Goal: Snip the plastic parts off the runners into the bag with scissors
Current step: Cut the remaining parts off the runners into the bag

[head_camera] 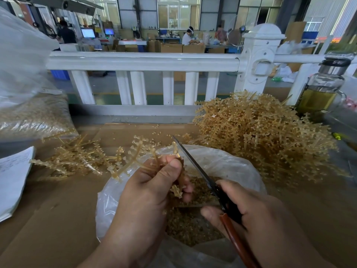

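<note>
Far left: clear sack of parts [34, 117]. Near it, paper sheet [13, 176] with faint handwriting, not legible. Loose runners [77, 159] lie on the cardboard-covered tabletop [58, 219]. Left hand [150, 186]: fingers and thumb curled round one runner [133, 157], held over the open bag [231, 165]. Snipped parts [189, 225] sit inside the bag. Scissors [195, 163]: blade just beside the runner's stub at the left thumb. Right hand [257, 213]: fingers wrapped round the scissors' handles. Right: big runner pile [260, 136]. Far right: bottle [322, 88] of yellowish liquid, cap marking unreadable.
</note>
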